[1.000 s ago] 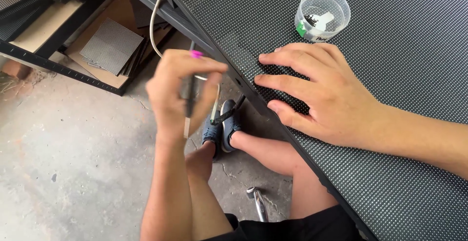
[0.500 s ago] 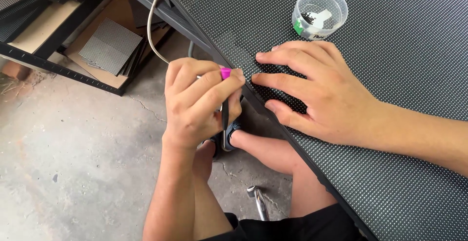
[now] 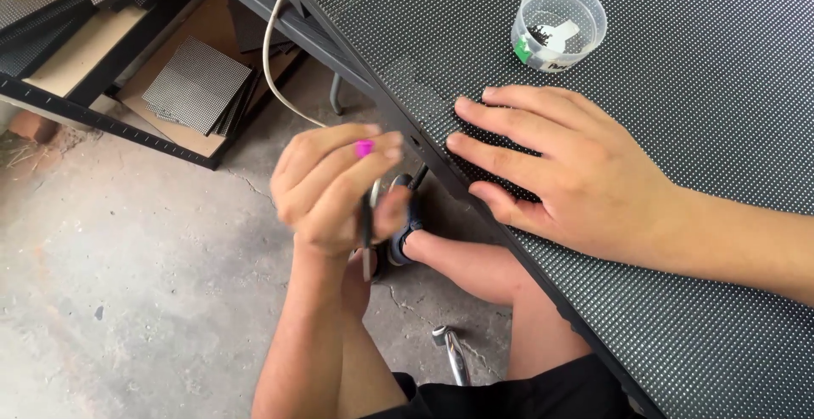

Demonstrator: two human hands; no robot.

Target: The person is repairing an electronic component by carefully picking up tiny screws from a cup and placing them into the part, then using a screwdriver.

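Left hand [image 3: 335,186] w/ tool [image 3: 366,228] shifted nearer panel [image 3: 721,131] edge since earlier

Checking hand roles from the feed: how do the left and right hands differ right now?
The left hand is curled around a thin tool with a pink tip, off the panel edge; the right hand lies flat and open on the dotted panel, holding nothing. The left hangs over the concrete floor; the right rests near the clear cup. Both are bare.

The left hand [image 3: 335,186] blurs and its fingers hide most of the thin tool [image 3: 367,231]. The clear cup's [image 3: 559,25] small contents are too tiny to tell.
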